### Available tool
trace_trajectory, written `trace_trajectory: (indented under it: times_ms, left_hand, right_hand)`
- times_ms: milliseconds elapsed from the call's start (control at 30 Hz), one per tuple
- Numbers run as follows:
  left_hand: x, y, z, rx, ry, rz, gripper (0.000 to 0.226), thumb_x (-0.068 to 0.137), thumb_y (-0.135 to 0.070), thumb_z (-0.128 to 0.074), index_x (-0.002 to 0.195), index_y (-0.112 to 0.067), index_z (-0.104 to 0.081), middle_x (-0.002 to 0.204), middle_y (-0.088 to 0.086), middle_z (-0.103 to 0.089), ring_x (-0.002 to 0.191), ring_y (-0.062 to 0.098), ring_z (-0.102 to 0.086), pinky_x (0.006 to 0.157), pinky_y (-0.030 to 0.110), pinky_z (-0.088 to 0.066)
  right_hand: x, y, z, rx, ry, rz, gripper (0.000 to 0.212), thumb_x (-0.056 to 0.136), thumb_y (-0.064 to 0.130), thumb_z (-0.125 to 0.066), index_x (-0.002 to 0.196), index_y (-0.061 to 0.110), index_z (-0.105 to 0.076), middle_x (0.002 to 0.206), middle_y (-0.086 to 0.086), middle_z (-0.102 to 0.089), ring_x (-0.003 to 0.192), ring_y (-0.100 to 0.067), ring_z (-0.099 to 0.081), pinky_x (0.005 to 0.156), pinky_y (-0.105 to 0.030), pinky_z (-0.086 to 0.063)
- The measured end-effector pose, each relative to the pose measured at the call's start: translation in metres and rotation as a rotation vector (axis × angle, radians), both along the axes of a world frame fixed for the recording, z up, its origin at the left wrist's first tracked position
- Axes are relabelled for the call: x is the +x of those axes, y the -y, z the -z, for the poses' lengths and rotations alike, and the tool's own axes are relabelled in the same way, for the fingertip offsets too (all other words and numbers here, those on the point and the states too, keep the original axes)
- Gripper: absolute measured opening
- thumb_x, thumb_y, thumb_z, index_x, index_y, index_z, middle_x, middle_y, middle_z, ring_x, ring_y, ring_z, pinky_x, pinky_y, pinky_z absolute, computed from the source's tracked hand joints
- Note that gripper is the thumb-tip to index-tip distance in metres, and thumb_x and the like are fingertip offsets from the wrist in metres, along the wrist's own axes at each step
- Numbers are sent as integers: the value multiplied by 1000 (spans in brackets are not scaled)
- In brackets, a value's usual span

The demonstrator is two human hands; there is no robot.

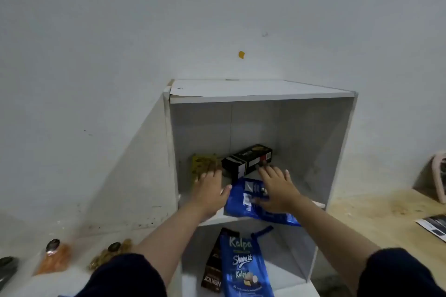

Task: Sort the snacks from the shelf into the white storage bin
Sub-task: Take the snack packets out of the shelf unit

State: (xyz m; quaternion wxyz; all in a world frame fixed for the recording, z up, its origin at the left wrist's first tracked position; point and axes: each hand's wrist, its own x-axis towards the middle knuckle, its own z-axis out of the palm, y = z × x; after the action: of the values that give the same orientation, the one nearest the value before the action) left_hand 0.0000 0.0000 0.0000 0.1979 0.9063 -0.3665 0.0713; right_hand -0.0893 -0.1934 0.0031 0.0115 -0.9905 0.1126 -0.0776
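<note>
White cube shelf (pixel 261 97) against a pale wall, open front, two compartments in view. Both arms in dark sleeves reaching into the upper compartment. Left hand (pixel 209 191) flat and palm down, fingers straight, fingertips touching the lower edge of a yellow snack packet (pixel 201 163) lying at the back left of the compartment; nothing gripped. Right hand (pixel 277 189) also spread flat, fingers straight and relaxed, resting on top of a blue snack pouch (pixel 243 202) that lies on the compartment floor and overhangs its front edge at the right; fingertips reaching near a black biscuit box (pixel 246 160), contact with the box not clear. Black box lying on its long side, angled, between the yellow packet and the compartment's right wall, just behind the blue pouch. In the lower compartment: a blue Kalpa pouch (pixel 243 265) standing tilted toward the front, with a dark brown Nextar packet (pixel 213 270) just beside it on the left, the two touching or overlapping. White storage bin not identifiable anywhere. Left of the shelf, on a pale surface: a clear bag of orange snacks (pixel 54 260) with a dark cap, a clear bag of golden-brown snacks (pixel 109 254) near it, and part of a dark object (pixel 7 270) at the frame edge. To the right, a wooden tabletop (pixel 376 219) bearing a printed leaflet (pixel 434 225) and a pinkish object (pixel 438 176), cut off by the frame. Small orange mark (pixel 241 54) on the wall above the shelf.
</note>
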Motion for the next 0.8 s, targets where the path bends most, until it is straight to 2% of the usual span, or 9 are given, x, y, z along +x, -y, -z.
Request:
trace_trajectory:
  times_ms: [100,167,233,300,400,533,600,700,800]
  left_hand:
    - [19,10,7,-4,-55,-43,39,96,-47,-37,105,-13,-55,101,8,-62,95,28,-60,82,39,-48]
    - [31,14,15,33,-151,-64,43,96,-48,-36,99,-11,-57,104,12,-62,96,31,-59,81,38,-47]
    - [40,17,27,73,-140,-83,48,96,-48,-34,113,-9,-55,124,17,-56,113,35,-53,94,41,-44]
    - [47,16,38,39,-43,-93,57,96,-46,-34,138,-9,-39,146,15,-40,133,33,-37,112,43,-30]
    - [49,14,41,-58,50,-79,57,95,-44,-36,144,-14,-32,148,7,-37,136,26,-32,115,40,-25]
    - [43,12,40,-84,58,-106,47,94,-43,-39,134,-18,-42,137,4,-48,125,25,-43,107,41,-35]
    - [41,11,40,-81,43,-120,44,94,-43,-38,130,-19,-44,132,4,-51,119,26,-47,103,42,-38]
    - [37,9,38,-80,53,-142,43,94,-43,-38,132,-23,-42,135,0,-48,124,24,-43,109,44,-31]
    - [33,6,37,-72,53,-152,41,95,-42,-36,131,-24,-43,136,-1,-47,126,22,-40,112,45,-27]
  right_hand:
    - [20,9,2,-41,-53,-31,105,77,66,-57,152,22,3,161,-5,5,147,-28,6,115,-57,1]
    - [35,13,3,-37,-65,-53,109,76,66,-58,151,23,8,160,-4,11,147,-27,10,114,-57,5]
    - [47,16,3,-28,-98,-65,112,75,65,-59,151,23,12,159,-3,16,147,-27,12,113,-58,9]
    - [57,18,2,-47,-114,-59,115,74,66,-59,149,24,17,158,-1,20,146,-25,17,109,-60,16]
    - [71,16,-5,-46,-157,-47,122,70,68,-62,148,25,21,159,3,19,145,-20,21,105,-59,23]
    - [80,11,-14,-32,-227,8,129,62,70,-68,148,28,19,161,-3,8,147,-26,11,114,-58,14]
    - [80,10,-16,-67,-235,28,125,60,73,-67,150,30,8,159,-8,0,146,-32,3,116,-57,5]
    - [78,14,-11,-135,-199,3,115,56,78,-61,147,28,-12,151,-5,-9,142,-32,-3,114,-59,-1]
    - [72,16,-4,-117,-140,-46,110,58,78,-60,144,22,-18,150,-7,-20,140,-31,-16,114,-57,-13]
